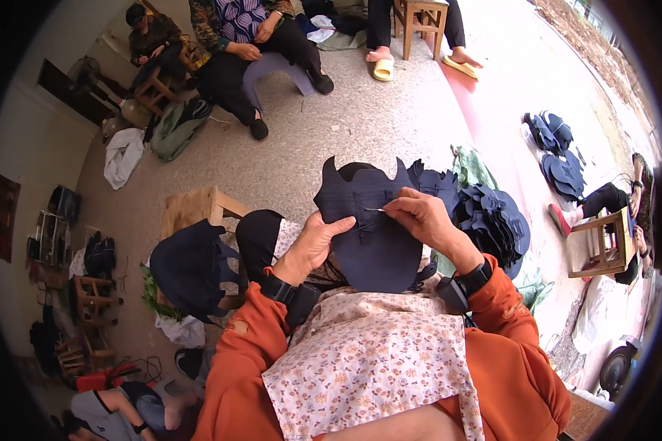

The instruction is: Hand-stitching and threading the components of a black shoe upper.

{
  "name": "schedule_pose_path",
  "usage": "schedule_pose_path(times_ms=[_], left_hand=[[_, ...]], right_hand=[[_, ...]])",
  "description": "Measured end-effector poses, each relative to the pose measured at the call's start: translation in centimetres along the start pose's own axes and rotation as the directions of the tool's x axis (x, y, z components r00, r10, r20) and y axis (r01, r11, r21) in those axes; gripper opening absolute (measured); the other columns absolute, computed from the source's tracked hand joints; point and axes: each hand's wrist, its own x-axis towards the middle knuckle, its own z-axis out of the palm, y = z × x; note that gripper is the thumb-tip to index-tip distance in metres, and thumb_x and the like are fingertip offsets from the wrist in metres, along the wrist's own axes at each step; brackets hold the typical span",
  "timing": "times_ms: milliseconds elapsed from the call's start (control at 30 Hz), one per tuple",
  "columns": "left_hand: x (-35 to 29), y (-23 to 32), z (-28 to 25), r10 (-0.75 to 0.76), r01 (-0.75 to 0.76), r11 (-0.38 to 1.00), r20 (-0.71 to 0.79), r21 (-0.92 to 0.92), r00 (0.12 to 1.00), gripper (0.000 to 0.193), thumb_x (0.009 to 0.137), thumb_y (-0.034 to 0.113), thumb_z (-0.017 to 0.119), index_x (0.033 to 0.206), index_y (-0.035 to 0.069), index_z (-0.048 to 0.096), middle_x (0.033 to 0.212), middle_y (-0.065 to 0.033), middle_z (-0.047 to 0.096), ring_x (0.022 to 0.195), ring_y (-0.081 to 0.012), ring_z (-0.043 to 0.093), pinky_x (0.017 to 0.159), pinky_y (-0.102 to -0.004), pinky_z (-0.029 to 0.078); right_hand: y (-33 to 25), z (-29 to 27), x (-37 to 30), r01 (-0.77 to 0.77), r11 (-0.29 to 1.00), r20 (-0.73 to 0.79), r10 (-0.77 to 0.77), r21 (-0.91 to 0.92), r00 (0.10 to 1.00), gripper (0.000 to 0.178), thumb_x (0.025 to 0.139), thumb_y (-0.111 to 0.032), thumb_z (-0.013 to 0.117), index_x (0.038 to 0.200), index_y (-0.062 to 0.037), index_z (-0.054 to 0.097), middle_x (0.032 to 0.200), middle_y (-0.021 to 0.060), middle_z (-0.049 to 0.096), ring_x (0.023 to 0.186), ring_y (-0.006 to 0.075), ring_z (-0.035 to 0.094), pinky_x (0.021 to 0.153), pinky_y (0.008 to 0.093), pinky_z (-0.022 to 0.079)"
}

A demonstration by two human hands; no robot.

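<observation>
A flat navy shoe-upper piece [379, 253], with pointed tabs along its far edge, is held over my lap. My left hand [315, 242] grips its left side, the thumb lying on top and the other fingers hidden beneath. Dark thread-like strands run across its middle. In my right hand [423, 217], thumb and fingers pinch a thin, pale needle-like tool [375, 210] whose tip lies at those strands. Just beyond the right hand are stacked navy pieces [493, 224]. More navy pieces [191, 264] drape over a wooden stool [191, 206] to the left.
A patterned apron [368, 367] covers my lap. Seated people [254, 44] are across the floor, one on a purple stool [279, 70]. Cloth bundles [180, 128] lie at the far left. At right, another person's wooden stool [603, 246] stands near further navy piles [563, 173].
</observation>
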Motion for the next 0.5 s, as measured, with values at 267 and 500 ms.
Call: schedule_pose_path(times_ms=[267, 500], left_hand=[[0.7, -0.4, 0.5, -0.077, 0.075, 0.997, -0.075, -0.022, 0.994, 0.036, 0.089, 0.007, 0.068, 0.122, 0.0, 0.057, 0.114, -0.0088, 0.066, 0.101, -0.0197, 0.065, 0.088, -0.0365, 0.057], [0.9, -1.4, 0.2, 0.003, -0.003, 1.0, -0.062, -0.011, 0.998, 0.037, 0.089, 0.014, 0.07, 0.123, 0.003, 0.057, 0.116, -0.007, 0.064, 0.105, -0.0188, 0.062, 0.09, -0.035, 0.055]], right_hand=[[1.2, 0.5, -0.5, 0.15, 0.97, -0.019, -0.157, -0.192, 0.987, 0.009, 0.083, -0.008, 0.069, 0.092, -0.0087, 0.071, 0.075, 0.0051, 0.054, 0.065, 0.0239, 0.061, 0.056, 0.0328, 0.048], [0.0, 2.4, 0.0, 0.145, 0.959, -0.07, -0.166, -0.243, 0.984, 0.007, 0.082, -0.011, 0.07, 0.081, -0.0068, 0.065, 0.077, 0.0055, 0.053, 0.065, 0.0251, 0.06, 0.056, 0.0332, 0.048]])
